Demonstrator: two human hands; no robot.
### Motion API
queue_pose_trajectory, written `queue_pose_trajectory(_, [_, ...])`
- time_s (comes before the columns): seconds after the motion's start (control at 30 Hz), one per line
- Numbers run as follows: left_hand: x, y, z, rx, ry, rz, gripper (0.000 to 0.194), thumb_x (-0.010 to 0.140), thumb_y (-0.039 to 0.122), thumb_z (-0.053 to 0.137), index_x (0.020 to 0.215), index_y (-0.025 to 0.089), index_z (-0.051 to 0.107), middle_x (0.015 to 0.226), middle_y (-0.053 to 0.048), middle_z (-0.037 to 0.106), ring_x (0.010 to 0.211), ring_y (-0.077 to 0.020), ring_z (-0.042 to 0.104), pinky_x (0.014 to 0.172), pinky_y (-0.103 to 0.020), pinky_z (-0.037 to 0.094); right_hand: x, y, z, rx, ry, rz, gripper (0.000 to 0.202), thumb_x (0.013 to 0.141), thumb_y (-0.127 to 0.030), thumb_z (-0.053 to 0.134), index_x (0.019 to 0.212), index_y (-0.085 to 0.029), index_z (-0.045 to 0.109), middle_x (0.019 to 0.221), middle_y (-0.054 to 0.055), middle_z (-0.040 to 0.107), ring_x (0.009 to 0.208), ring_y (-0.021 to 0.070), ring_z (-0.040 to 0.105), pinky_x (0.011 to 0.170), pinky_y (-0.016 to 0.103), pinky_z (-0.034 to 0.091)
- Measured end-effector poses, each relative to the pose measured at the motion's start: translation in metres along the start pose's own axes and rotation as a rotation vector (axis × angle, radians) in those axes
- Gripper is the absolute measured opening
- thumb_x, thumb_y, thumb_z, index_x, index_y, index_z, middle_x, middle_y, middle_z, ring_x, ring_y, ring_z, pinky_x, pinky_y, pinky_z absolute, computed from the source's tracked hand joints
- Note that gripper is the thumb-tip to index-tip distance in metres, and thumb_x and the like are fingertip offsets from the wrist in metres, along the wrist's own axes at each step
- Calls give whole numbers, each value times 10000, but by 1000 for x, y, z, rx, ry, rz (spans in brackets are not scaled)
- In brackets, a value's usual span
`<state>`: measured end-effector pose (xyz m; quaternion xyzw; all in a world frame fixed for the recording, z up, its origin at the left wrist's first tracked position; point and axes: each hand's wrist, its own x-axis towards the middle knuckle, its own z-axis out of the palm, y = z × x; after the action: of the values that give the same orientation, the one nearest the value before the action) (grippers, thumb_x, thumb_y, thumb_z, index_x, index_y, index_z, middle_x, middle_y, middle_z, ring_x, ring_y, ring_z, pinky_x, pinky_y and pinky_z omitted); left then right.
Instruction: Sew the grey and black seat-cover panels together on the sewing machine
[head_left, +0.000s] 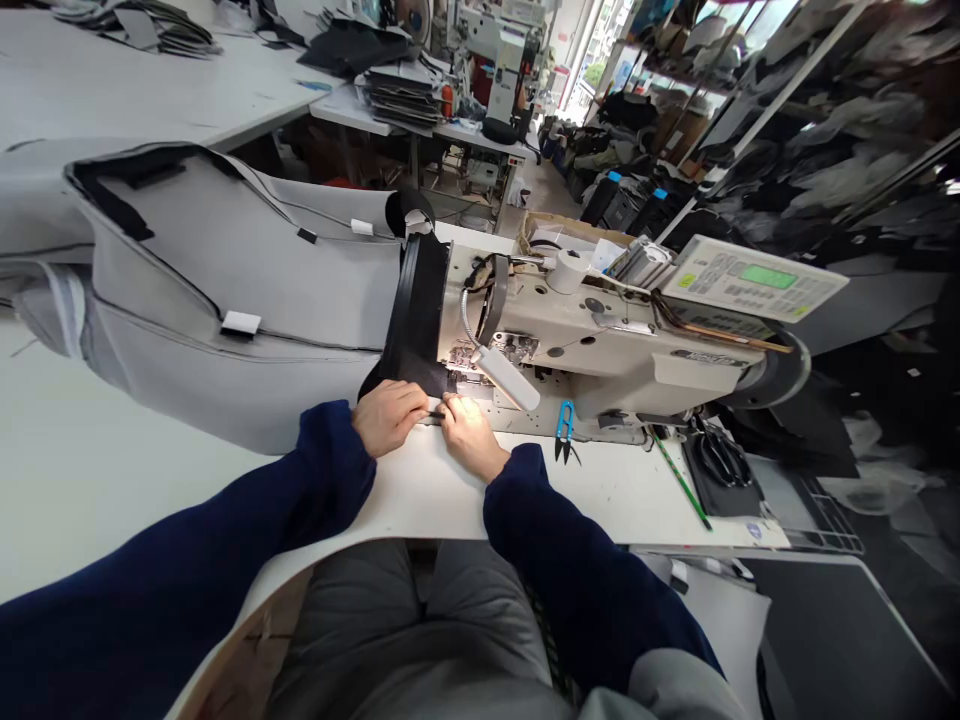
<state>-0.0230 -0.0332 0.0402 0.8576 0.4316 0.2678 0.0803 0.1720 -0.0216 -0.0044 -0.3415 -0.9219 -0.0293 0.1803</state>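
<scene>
My left hand (pixel 390 415) and my right hand (pixel 469 432) are close together at the front edge of the sewing machine (pixel 600 345) bed. Both have their fingers closed on a narrow dark strip (pixel 433 415) between them, at the near end of the black fabric (pixel 420 310). That black fabric runs along the machine's left side and joins a large grey fabric piece (pixel 300 290) spread to the left. A small lamp (pixel 508 378) lights the needle area, where the needle itself is too small to make out.
Blue thread snips (pixel 565 432) lie right of my right hand. Further right are a green pencil (pixel 682 480) and black scissors (pixel 721 455). A control panel (pixel 754 278) tops the machine. Stacked dark pieces (pixel 401 95) rest on a table behind.
</scene>
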Motion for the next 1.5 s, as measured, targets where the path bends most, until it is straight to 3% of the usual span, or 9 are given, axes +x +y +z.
queue_pose_trajectory(0.13, [21,-11,8,79,-50,-19,238,873,176,367,908,193,602,1104,-58,659,1109,-201,546,1048,-400,298,1,1,0,15,34,35,252,928,-125,397,1042,-100,620,1163,187,601,1058,266,540,879,416,443])
queue_pose_trajectory(0.2, [20,-25,16,105,-116,-47,276,838,140,376,974,183,612,1144,-77,655,1149,-210,543,1081,-419,278,1,1,-1,50,55,41,252,945,-169,404,1084,-110,605,1215,182,582,1094,271,527,879,424,434])
queue_pose_trajectory(0.43, [14,-39,28,127,-110,-119,267,821,171,409,988,150,616,1030,-108,697,1028,-239,617,988,-432,372,-2,0,1,9,88,24,278,964,-197,359,1083,-106,594,1217,174,572,1109,269,497,871,414,415])
queue_pose_trajectory(0.67, [18,-33,22,169,-73,-78,241,857,194,377,911,164,610,981,-83,709,954,-230,631,924,-418,409,-6,-3,-5,-23,49,3,242,908,-94,358,902,-142,596,911,119,590,867,227,513,798,410,395])
queue_pose_trajectory(0.9, [15,-36,27,153,5,-115,231,855,207,384,859,188,614,949,-57,718,888,-209,645,908,-394,433,-3,-6,-3,-45,137,0,272,943,-245,401,1086,-93,574,1288,189,511,1201,297,443,999,442,363])
queue_pose_trajectory(1.07, [30,-27,14,125,-78,-290,188,830,243,445,823,201,628,892,-40,714,848,-208,644,835,-352,470,-1,-6,-3,-10,79,-9,315,949,-323,409,1089,-98,579,1275,209,528,1180,306,483,993,463,386])
queue_pose_trajectory(1.17, [47,-18,11,62,-125,-361,160,798,260,501,724,205,631,1059,-22,683,946,-187,626,830,-297,474,-1,-6,-7,13,59,-11,339,948,-347,410,1091,-92,582,1272,220,525,1176,307,487,980,461,395])
queue_pose_trajectory(1.3, [67,-14,21,214,-235,-450,191,769,314,553,693,205,689,1041,-59,661,976,-251,598,825,-358,455,-1,-8,-11,13,52,-3,395,946,-397,404,1093,-80,587,1270,213,527,1162,309,489,961,441,407])
queue_pose_trajectory(1.5, [79,-16,34,302,-228,-499,250,764,255,523,899,153,707,1041,-140,636,1016,-325,544,838,-442,418,-1,-8,-11,8,40,5,414,939,-427,410,1109,-93,588,1274,196,532,1169,307,481,950,434,410])
